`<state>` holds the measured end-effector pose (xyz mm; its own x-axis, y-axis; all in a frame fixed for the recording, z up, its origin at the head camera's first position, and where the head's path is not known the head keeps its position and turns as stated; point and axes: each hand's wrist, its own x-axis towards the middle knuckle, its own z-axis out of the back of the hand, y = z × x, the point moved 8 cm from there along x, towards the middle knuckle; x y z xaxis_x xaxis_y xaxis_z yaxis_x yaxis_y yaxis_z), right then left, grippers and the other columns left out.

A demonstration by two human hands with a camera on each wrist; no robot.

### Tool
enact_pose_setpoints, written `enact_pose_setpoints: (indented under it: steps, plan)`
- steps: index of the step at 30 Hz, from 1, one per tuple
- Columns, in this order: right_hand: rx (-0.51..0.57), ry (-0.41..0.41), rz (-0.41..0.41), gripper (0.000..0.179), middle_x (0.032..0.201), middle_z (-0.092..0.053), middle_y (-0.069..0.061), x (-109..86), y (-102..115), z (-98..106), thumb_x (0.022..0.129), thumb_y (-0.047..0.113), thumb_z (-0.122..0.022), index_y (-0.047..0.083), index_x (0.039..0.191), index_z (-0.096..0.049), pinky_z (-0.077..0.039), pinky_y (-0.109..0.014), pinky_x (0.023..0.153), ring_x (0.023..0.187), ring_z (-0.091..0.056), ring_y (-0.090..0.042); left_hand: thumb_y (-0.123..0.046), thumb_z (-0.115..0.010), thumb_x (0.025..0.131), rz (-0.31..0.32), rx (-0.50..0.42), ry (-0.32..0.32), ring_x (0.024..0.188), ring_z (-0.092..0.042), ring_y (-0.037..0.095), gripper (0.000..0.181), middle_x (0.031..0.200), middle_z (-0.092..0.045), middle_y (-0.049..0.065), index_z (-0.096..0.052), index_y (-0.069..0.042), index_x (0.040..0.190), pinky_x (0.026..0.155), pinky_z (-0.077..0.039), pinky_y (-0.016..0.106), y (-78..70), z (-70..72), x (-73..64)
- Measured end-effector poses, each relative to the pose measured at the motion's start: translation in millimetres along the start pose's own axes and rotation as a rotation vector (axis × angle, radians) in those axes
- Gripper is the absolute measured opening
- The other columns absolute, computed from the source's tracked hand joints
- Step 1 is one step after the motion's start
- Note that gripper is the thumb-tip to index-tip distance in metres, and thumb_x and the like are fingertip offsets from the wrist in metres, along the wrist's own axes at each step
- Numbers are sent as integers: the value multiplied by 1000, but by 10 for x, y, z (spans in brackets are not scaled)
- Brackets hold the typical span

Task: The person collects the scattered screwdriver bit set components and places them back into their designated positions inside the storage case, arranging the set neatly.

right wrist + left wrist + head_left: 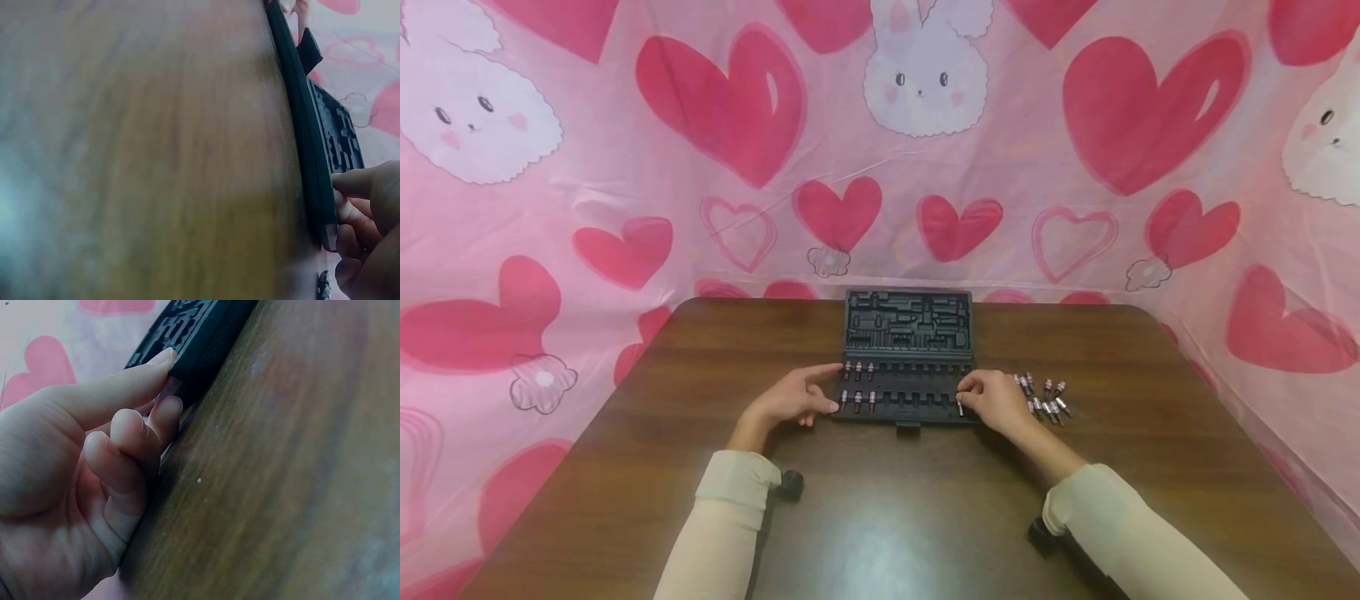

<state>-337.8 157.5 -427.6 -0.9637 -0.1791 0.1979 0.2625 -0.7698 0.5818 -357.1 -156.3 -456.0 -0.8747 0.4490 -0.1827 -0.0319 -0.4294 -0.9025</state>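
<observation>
Right hand (996, 402) pinches metal bit (960, 409) at right front of case (887, 413); left hand (789, 397), thumb and forefinger spread, touches case's left side. Bit probably light, stiff, slippery; best held by upper end.

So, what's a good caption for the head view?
Left hand touches the open case; right hand pinches a bit.

No readable text before you
You can make out no word, number or brand on the black case (917, 381) or the pink cloth (895, 167); the small metal pieces (858, 400) show too small for you to read.
</observation>
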Motion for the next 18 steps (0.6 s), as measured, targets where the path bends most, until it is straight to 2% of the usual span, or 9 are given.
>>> enact_pose_setpoints:
  steps: [7,18]
  plan:
    - [0,-2,-9,5,65,-61,5,17,2,-2,84,15,-75,11,85,-72,-44,-33,55,58,-54,-12,-12,-76,85,-5,0,5,43,-51,17,71,60,-56,9,-43,-14,148,45,-43,27,-4,5,-2]
    - [22,9,-71,7,61,-55,3,37,-44,-8,83,15,-77,12,83,-71,-40,-32,52,54,-50,-14,-13,-76,85,-2,6,7,43,-51,16,72,59,-57,8,-42,-14,148,44,-43,26,-7,-9,1]
